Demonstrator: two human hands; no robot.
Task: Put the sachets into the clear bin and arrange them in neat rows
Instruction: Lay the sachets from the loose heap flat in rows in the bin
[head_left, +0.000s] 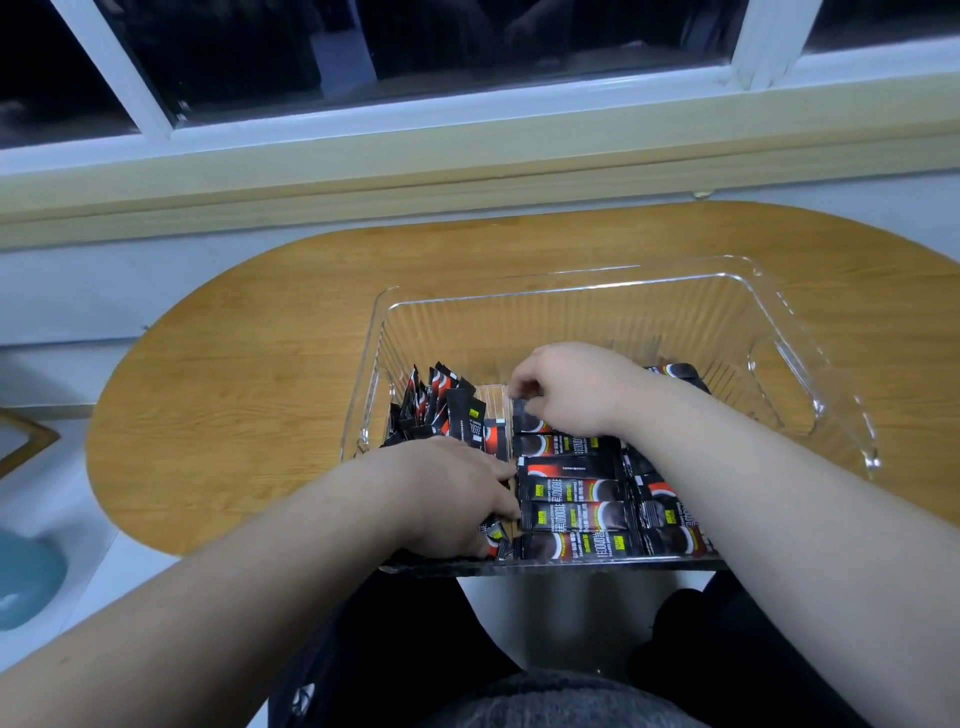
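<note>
A clear plastic bin (571, 291) stands on the wooden table. Inside it, several black-and-red sachets (576, 512) lie flat in a row stacked toward me, with more beside them on the right (667, 512). A loose bunch of sachets (441, 402) leans upright at the bin's left wall. My right hand (576, 387) is inside the bin, its fingers pinching the end of the farthest sachet (524, 418) in the row. At the near left corner, my left hand (452, 493) rests palm down over sachets, fingertips touching the left ends of the row; whether it grips one I cannot tell.
The oval wooden table (249, 374) sits against a wall under a window sill (467, 156). The far half of the bin holds nothing. A blue round object (26, 577) lies on the floor at the left. My lap is below the bin's near edge.
</note>
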